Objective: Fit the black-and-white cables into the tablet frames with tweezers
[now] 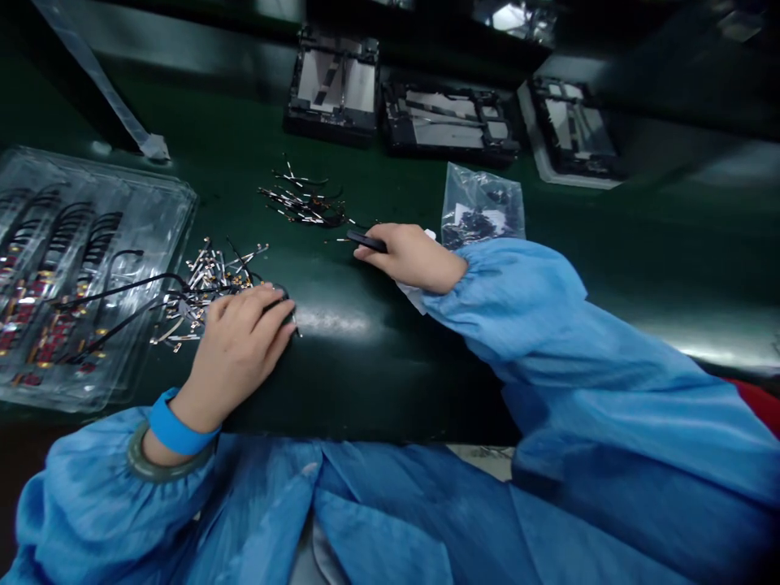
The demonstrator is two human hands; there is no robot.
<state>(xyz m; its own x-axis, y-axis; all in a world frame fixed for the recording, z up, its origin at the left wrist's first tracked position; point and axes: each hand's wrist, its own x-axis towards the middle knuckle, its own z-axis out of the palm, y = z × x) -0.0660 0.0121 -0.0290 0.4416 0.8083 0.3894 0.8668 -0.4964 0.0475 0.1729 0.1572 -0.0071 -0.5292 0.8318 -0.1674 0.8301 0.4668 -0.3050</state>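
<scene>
My left hand (240, 341) rests palm-down on the dark green mat, its fingers curled over a small dark part next to a heap of thin cable pieces with metal ends (201, 288). My right hand (411, 256) lies further back, closed around black tweezers (366, 240) whose tips point left toward a second, smaller heap of cable pieces (305, 203). Both arms wear blue sleeves; a blue band and a green bangle circle the left wrist.
A clear plastic tray (152, 211) holding rows of black cables lies at the left. A small clear bag (481, 207) of parts sits behind my right hand. Three dark device frames (448, 122) line the far side. A clear strip (103, 89) runs at the upper left.
</scene>
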